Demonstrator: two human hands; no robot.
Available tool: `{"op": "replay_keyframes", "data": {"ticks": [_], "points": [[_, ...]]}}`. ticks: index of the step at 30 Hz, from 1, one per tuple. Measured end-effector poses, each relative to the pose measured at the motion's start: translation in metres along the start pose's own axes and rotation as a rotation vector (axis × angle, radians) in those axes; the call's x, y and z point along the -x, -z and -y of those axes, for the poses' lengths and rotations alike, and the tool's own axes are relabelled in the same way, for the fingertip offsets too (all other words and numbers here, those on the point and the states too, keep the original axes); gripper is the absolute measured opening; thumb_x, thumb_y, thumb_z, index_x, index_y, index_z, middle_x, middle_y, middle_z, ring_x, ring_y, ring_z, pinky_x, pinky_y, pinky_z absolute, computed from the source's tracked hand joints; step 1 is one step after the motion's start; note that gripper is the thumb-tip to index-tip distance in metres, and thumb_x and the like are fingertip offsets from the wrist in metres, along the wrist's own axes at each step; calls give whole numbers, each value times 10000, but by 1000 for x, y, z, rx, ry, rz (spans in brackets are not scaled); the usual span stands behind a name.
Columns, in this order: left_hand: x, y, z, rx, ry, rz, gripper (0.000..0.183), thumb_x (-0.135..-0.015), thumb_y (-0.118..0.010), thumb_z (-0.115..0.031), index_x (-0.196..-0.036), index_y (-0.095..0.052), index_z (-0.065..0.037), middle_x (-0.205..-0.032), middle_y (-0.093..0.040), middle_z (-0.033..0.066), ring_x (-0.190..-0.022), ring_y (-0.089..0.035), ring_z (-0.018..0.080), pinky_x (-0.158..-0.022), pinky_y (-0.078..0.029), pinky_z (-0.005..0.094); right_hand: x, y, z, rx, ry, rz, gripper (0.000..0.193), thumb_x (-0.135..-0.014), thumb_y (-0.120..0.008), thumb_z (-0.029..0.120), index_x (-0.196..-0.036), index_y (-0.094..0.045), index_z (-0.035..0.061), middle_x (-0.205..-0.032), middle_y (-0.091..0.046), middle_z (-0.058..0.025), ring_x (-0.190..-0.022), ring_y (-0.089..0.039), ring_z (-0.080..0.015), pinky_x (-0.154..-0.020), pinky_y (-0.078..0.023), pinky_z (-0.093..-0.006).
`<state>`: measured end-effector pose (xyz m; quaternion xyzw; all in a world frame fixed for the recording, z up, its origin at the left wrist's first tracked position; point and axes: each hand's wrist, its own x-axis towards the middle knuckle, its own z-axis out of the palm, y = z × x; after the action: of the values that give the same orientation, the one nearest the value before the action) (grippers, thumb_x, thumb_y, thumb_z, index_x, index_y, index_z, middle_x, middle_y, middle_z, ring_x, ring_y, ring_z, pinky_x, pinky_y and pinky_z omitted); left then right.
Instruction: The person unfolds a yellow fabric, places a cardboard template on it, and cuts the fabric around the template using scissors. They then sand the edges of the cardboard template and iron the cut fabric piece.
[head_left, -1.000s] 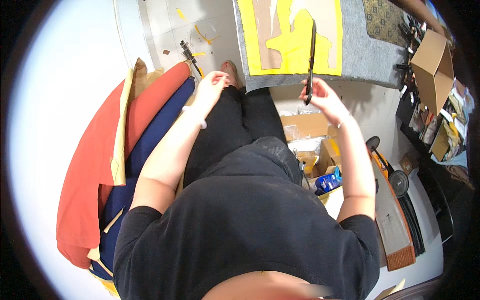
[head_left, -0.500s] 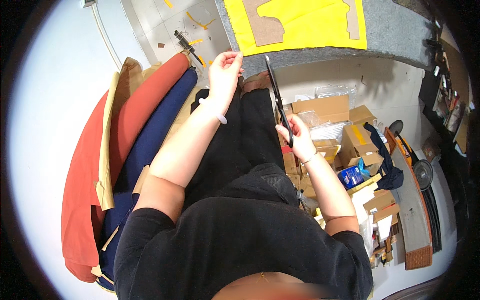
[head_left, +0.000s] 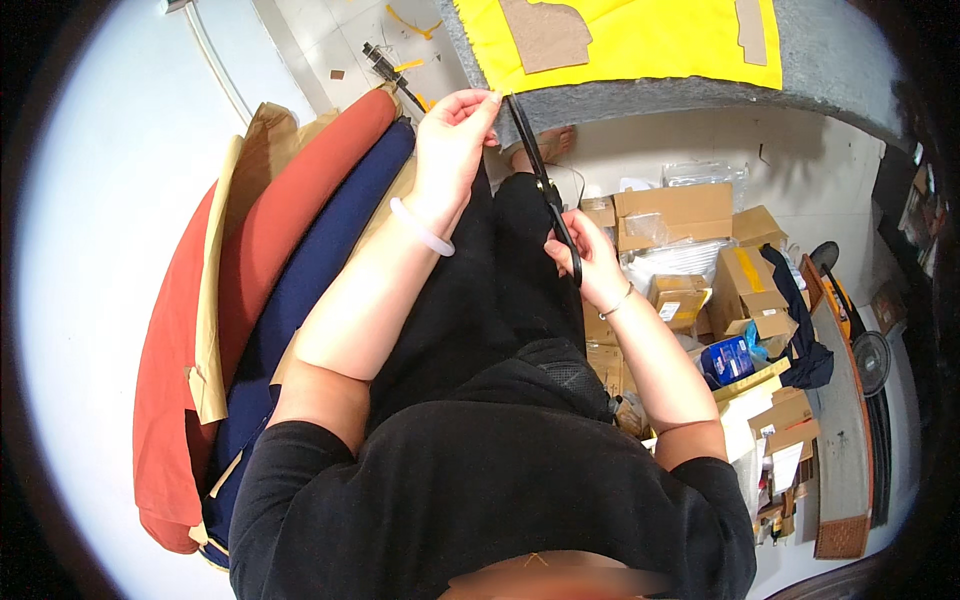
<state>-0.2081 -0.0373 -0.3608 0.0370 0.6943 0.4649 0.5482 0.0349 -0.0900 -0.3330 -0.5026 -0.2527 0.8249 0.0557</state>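
My right hand (head_left: 588,262) is wrapped round the handles of long black scissors (head_left: 530,143), whose blades point up and away from me. Beside the scissors' tip, my left hand (head_left: 457,140) is raised with thumb and forefinger pinched together. Whatever lies between those fingertips is too small to make out. Just beyond both, a yellow cloth (head_left: 640,50) lies on a grey felt-covered table (head_left: 690,97). Brown card pattern pieces (head_left: 548,38) rest on the cloth. The blades look close together.
Red-brown (head_left: 300,190) and navy fabric rolls (head_left: 315,260) lean at my left. Cardboard boxes (head_left: 675,215), a blue package (head_left: 727,360) and a small fan (head_left: 872,362) crowd the right. Yellow scraps (head_left: 410,66) and a black tool-like object (head_left: 380,62) lie on the floor.
The scissors' tip has come in close to my left fingertips. The view has shifted, so the table and boxes sit farther right. My left hand remains pinched.
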Motion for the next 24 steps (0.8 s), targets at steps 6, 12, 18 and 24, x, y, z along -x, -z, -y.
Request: {"op": "replay_keyframes", "data": {"ticks": [6,12,18,24], "points": [[0,3,-1,-7,44,-10,206,-989,-761,-160,-1093,-700,7,-879,-695,21,-668,-600,64,-629,-504,217,-15,-2,3,11,37,19,185,-979,-737,115,-1063,-577,76,-850,-594,44,-684,-537,-35,-612,-448,-204],[-1,9,-3,-42,33,8,194,-1016,-731,-196,-1102,-690,-27,-818,-664,-13,-695,-607,69,-676,-527,234,-31,-10,6,12,77,28,168,-995,-722,130,-1062,-577,76,-833,-588,38,-651,-545,-47,-605,-461,-210],[-5,16,1,-11,38,52,214,-992,-760,-168,-1103,-689,2,-908,-699,14,-706,-610,55,-655,-511,209,-38,-15,1,3,88,13,180,-994,-732,140,-1056,-578,71,-821,-585,30,-638,-547,-54,-597,-458,-211],[-6,14,-3,28,43,61,221,-982,-775,-166,-1095,-699,7,-897,-701,3,-710,-599,43,-657,-503,200,-39,-19,-2,-2,93,-17,167,-990,-733,115,-1046,-582,69,-795,-585,27,-622,-548,-55,-579,-453,-212]]}}
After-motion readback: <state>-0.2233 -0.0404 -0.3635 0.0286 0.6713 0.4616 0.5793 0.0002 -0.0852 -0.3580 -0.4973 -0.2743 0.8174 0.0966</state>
